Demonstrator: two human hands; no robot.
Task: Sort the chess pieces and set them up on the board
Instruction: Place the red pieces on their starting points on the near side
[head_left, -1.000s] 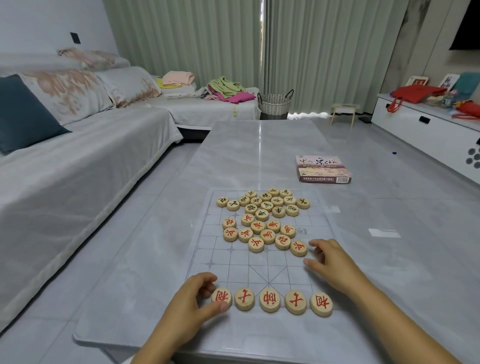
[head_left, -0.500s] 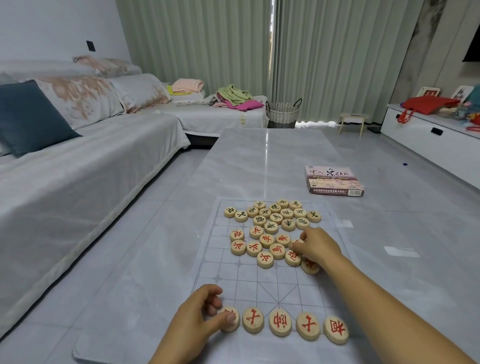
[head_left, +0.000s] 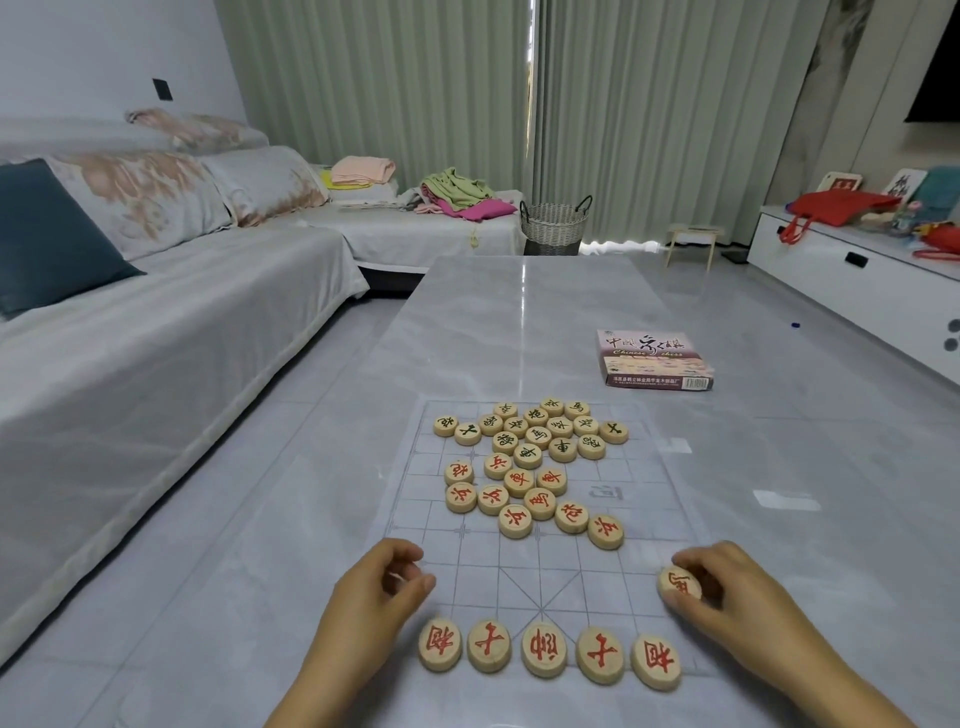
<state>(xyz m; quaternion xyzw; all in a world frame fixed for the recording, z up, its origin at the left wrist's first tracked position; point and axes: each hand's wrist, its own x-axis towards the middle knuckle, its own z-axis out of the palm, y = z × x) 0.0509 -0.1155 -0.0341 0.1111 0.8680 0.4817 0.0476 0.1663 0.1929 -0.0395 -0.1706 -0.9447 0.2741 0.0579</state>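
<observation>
A thin translucent grid board (head_left: 655, 470) lies on the grey marble table. Five red-marked wooden discs form a row (head_left: 544, 650) along its near edge. A loose cluster of red-marked discs (head_left: 540, 503) sits mid-board, and behind it a cluster of black-marked discs (head_left: 537, 434). My right hand (head_left: 737, 597) pinches one red-marked disc (head_left: 679, 582) near the board's right edge, just above the right end of the row. My left hand (head_left: 382, 592) rests at the board's left edge above the row's left end, its fingers curled in with nothing visible in them.
The chess set's box (head_left: 655, 359) lies on the table behind and to the right of the board. A grey sofa (head_left: 156, 338) runs along the left; a white cabinet (head_left: 852, 280) stands at the right. A woven basket (head_left: 555, 226) is beyond the table's far end.
My right hand reached into the red cluster, took one red disc and carried it back to the board's near right edge. My left hand let go of the row's leftmost disc.
</observation>
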